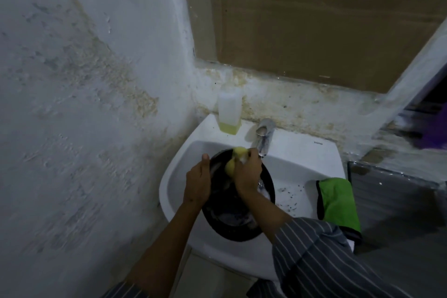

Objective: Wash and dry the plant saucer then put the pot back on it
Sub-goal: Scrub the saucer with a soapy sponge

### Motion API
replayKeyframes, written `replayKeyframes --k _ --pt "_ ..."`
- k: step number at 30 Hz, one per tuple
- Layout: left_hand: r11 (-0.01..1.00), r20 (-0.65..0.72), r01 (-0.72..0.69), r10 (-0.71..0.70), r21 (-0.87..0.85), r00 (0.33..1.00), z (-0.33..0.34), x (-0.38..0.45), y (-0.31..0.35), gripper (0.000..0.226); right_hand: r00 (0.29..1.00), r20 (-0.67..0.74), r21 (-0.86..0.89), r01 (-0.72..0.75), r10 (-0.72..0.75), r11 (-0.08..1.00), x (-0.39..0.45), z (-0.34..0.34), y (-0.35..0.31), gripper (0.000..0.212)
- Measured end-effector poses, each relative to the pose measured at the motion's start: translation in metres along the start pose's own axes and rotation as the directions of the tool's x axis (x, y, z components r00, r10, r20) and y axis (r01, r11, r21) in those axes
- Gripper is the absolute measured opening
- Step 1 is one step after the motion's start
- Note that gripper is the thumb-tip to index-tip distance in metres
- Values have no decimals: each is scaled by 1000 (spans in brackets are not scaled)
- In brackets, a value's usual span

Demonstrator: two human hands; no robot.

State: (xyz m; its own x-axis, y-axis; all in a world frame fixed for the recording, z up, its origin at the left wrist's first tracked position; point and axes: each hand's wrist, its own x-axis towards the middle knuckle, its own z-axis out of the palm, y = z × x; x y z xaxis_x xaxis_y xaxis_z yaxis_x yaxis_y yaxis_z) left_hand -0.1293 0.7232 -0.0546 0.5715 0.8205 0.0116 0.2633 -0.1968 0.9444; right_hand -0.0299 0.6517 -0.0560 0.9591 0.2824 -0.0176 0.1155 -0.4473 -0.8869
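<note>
Right hand (246, 174) grips sponge (235, 158) on saucer (232, 222); left hand (197, 185) holds its rim.

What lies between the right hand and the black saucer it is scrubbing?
In the head view, a yellow sponge, held by the right hand, lies against the saucer, which the left hand grips over the sink.

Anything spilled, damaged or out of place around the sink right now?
Dark specks are scattered over the white sink basin, right of the black saucer, looking like washed-off dirt. The wall beside it is stained and peeling. The green cloth hangs over the sink's right rim.
</note>
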Motion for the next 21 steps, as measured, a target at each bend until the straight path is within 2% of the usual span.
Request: replayKeyframes --k 2,3,5,6,8,10,12,13,15,19,21 --pt "1000 -22 14 -14 3 1000 1 0 0 58 980 115 -50 167 -160 985 -8 -2 0 24" --pt "1000 -38 27 -27 1 999 2 1 0 58 939 222 -61 281 -262 958 -17 -2 -2 28" --pt "998 -78 60 -62 -22 995 2 3 -1 56 794 441 -52 488 -418 871 -36 5 -3 34" --pt "997 -82 66 -69 -37 994 1 3 -3 53 727 489 -76 586 -482 807 -37 5 -2 37" --pt "1000 -60 9 -10 -25 998 -4 0 -10 47 625 518 -141 736 -584 663 -27 -1 -4 45" --pt "999 -31 -47 47 -6 998 -9 -5 -15 42 536 542 -151 820 -647 552 -12 -10 -5 34" --pt "997 -26 -71 71 10 997 -11 -8 -17 45 412 525 -183 909 -744 374 -3 -16 -1 20" --pt "996 -36 -88 89 20 995 -11 -9 -17 48 382 529 -204 924 -758 323 1 -20 2 17" --pt "993 -70 -117 118 20 991 -11 -12 -15 48 431 505 -242 902 -748 357 11 -29 11 22" --pt "995 -206 -99 101 21 973 -11 -14 -18 47 707 502 -332 690 -499 643 8 -42 30 27" --pt "996 -312 -85 84 11 946 -10 -13 -18 49 793 502 -327 544 -346 773 -4 -42 42 33"
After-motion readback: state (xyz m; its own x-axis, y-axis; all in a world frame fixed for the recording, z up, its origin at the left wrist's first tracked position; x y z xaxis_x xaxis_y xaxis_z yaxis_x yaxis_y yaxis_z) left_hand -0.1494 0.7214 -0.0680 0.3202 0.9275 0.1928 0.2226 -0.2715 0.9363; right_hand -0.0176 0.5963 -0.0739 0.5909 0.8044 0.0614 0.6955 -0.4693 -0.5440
